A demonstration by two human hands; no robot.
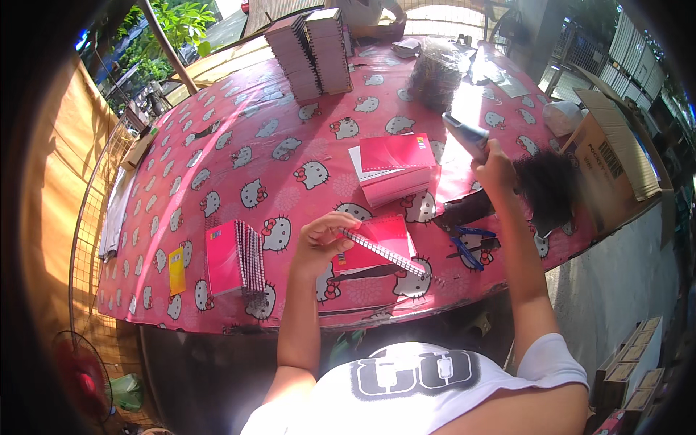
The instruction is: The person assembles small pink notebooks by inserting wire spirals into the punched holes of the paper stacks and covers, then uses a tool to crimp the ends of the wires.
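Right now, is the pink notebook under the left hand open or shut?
Shut: the pink notebook lies flat, cover closed, while the left hand touches its spiral edge.

1. The surface (pixel 239 138) wears a pink cloth patterned all over with white cartoon cat faces with red bows.
2. The notebook (pixel 377 239) at the left hand (pixel 319 243) has a pink cover and a silver-white spiral binding.
3. The notebook stack (pixel 233 257) beside it is pink with dark spirals.
4. A yellow card (pixel 177 270) lies near the edge.
5. The scissors (pixel 467 246) have blue handles.
6. The cardboard box (pixel 609 159) is brown.
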